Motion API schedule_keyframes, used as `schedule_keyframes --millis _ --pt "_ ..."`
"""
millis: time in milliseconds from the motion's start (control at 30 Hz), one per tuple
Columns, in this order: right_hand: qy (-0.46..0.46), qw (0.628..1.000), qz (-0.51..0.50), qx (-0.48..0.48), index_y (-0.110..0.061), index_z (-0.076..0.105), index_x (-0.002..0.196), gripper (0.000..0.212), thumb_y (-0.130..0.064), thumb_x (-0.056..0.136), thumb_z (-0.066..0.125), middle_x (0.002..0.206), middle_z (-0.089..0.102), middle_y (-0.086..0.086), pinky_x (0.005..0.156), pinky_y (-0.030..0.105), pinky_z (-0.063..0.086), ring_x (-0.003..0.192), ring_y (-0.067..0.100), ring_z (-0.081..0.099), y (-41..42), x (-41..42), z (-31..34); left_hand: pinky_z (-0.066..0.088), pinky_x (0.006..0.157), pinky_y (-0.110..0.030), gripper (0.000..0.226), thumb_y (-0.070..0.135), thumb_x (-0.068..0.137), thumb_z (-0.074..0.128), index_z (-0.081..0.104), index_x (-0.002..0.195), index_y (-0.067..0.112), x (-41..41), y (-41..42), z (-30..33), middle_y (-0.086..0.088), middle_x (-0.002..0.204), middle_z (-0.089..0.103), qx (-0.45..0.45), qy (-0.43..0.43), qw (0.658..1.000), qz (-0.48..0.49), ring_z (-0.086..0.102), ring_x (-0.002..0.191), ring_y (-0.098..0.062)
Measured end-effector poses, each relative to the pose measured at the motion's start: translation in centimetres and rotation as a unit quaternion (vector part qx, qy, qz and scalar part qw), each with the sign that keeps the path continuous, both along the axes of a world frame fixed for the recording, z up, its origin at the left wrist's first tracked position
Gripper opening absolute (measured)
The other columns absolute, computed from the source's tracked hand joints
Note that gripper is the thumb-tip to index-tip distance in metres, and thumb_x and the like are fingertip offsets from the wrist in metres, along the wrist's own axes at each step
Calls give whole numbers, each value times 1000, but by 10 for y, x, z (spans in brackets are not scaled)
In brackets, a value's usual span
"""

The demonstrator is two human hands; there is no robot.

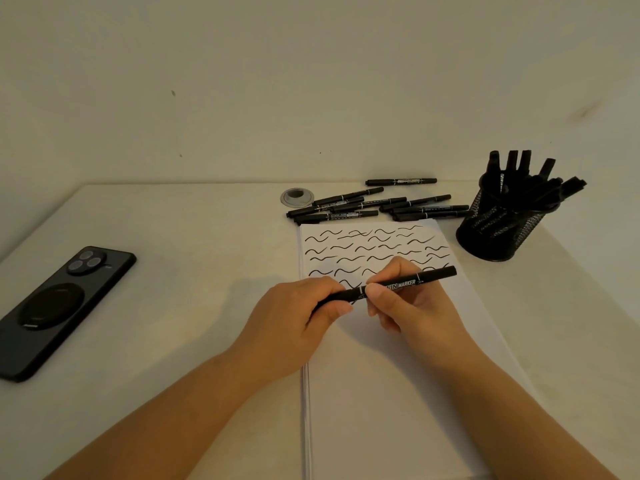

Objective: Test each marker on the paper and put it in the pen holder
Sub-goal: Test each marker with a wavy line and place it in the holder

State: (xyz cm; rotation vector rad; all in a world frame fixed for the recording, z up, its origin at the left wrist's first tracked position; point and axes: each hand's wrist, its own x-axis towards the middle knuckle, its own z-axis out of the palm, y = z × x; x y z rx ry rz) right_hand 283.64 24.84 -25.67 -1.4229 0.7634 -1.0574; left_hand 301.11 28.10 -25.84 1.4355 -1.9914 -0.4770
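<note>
A pale cream surface (180, 341) is met by a plain off-white wall across the upper frame. At centre, a black twin-tip marker (391, 285) is gripped by the left hand (298, 317) and pinched by the right hand (408, 306) above white paper (398, 393). A black mesh pen holder (502, 230) is seen at right, a black phone (59, 306) at left.

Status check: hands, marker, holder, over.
Both hands, left and right, grip one black marker above the paper. Pen holder part-filled. Loose markers waiting. Nothing blocking.
</note>
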Motion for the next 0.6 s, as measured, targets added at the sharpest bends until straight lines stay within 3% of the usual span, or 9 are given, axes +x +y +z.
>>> schedule_keyframes --millis 267,400,600 --pt "-17 999 40 10 -16 55 74 5 -15 76 61 51 53 -3 47 17 33 46 10 38 -1 0 -6 31 49 -21 21 41 85 43 55 75 27 -1 3 0 10 57 47 43 69 997 -19 44 54 -8" --pt "-28 999 29 23 -16 56 75 7 -20 75 63 52 53 -2 45 18 32 47 13 37 -4 1 -6 31 47 -11 15 38 87 48 57 75 33 -1 0 3 12 56 50 42 95 994 -26 44 49 -2" --pt "-80 993 -13 84 -22 72 74 10 -17 74 62 62 64 4 45 19 34 52 11 48 -8 1 -1 36 50 -6 22 21 84 61 61 74 40 6 -6 13 20 61 63 25 203 978 51 49 49 1"
